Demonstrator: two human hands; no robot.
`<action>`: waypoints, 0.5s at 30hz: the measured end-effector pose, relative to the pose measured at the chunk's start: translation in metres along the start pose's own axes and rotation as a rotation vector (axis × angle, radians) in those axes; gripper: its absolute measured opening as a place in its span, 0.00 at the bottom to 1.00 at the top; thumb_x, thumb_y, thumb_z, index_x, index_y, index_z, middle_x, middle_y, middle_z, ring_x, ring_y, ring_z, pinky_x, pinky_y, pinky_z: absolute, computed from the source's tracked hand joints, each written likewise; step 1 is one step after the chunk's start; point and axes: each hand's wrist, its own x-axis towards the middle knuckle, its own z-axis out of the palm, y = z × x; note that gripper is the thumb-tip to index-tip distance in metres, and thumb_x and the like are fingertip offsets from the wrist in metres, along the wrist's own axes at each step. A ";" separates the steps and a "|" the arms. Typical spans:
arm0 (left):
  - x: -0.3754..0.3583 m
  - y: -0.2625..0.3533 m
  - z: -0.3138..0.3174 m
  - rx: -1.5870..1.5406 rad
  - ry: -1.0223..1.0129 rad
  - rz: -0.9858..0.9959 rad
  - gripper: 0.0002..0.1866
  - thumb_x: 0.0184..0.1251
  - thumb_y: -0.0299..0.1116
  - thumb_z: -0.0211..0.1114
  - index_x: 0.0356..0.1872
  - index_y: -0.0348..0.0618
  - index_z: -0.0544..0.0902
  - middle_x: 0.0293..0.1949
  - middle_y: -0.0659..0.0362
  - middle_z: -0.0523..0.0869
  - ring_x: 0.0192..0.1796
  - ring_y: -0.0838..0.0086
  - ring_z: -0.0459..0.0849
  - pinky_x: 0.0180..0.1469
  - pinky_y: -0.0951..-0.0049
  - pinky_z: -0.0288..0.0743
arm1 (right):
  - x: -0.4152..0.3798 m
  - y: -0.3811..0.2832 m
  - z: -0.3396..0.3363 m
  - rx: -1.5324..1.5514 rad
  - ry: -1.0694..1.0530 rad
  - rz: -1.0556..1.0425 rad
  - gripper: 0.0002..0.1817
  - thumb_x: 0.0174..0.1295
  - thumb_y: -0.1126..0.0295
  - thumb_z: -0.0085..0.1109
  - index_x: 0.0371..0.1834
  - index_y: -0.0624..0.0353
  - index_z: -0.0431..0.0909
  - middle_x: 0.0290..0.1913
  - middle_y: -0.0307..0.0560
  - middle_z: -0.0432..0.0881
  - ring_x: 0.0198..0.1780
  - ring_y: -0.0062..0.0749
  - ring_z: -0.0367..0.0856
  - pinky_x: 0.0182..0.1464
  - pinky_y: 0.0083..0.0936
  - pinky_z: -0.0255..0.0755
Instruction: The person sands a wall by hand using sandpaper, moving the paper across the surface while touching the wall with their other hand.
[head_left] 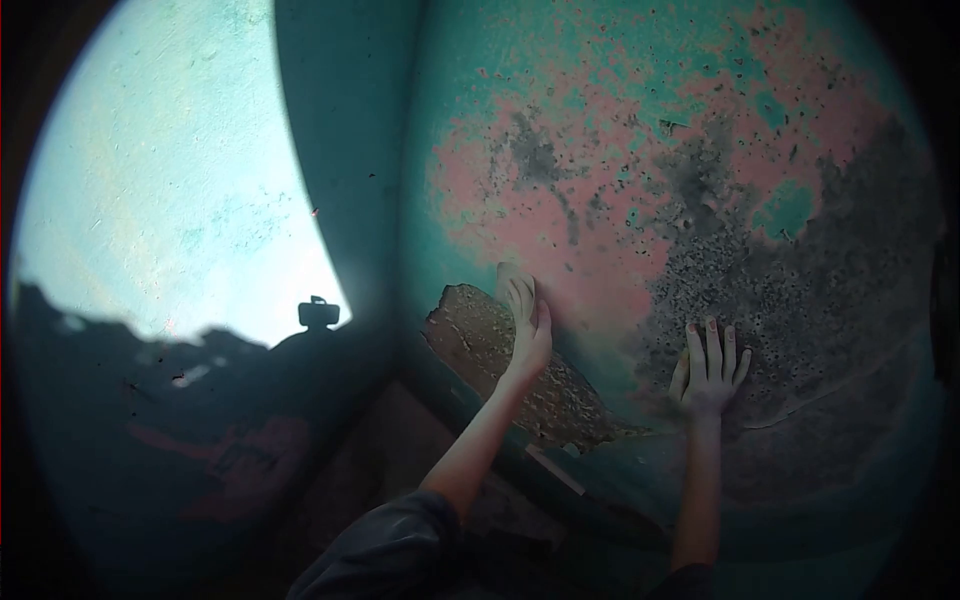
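Peeling green wall fills the view. Left hand — fingers pressed together — rests edge-on against a loose paint flake; right hand lies spread flat on the wall, well apart from the flake.

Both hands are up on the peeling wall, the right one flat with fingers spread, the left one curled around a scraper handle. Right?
Not quite. The head view shows no scraper: the left hand is bare, its fingers laid against the wall at the edge of a loose flake of paint. The right hand is flat with fingers spread, as you said.
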 end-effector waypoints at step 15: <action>0.078 -0.042 -0.065 -0.048 0.016 0.007 0.35 0.85 0.43 0.40 0.80 0.39 0.36 0.81 0.42 0.30 0.82 0.46 0.27 0.80 0.51 0.29 | 0.085 -0.092 0.040 0.330 -0.113 -0.019 0.23 0.65 0.57 0.50 0.63 0.41 0.79 0.70 0.43 0.74 0.75 0.41 0.67 0.78 0.58 0.40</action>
